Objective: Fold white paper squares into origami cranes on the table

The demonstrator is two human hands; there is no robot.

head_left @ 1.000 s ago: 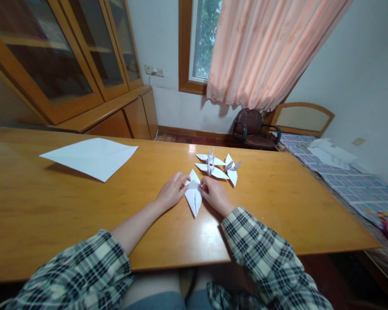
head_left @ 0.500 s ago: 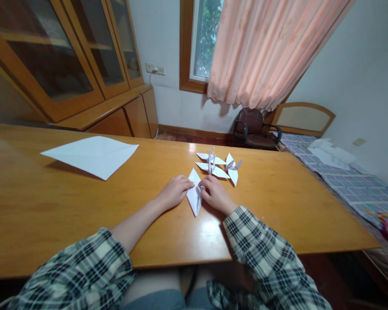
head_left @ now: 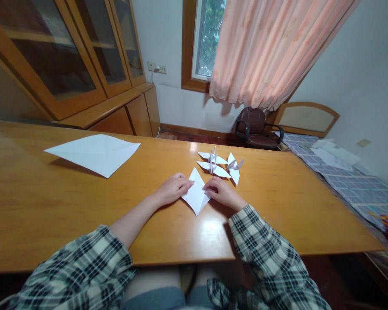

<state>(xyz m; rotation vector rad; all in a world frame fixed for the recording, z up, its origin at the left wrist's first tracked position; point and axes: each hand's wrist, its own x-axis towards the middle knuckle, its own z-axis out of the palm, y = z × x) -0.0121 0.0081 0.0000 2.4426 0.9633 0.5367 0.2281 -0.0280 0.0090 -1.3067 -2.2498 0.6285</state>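
While the left hand (head_left: pixel 173 189) rests its fingers on the left side of the folded white paper (head_left: pixel 194 196), its grip unclear to me, the right hand (head_left: pixel 222 192) pinches the opposite corner. The paper lies mid-bench (head_left: pixel 161 243), its long axis running between near and far edges, a tip towards each. Three paper cranes (head_left: pixel 212 167) crowd the far tip; a larger sheet (head_left: pixel 98 154) lies towards the far left corner.

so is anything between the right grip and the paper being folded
Nothing visible: the right grip touches the right side of the folded paper, and the left grip is on its left side. The three paper cranes sit just beyond, and the large paper sheet lies off to the left; neither comes between.
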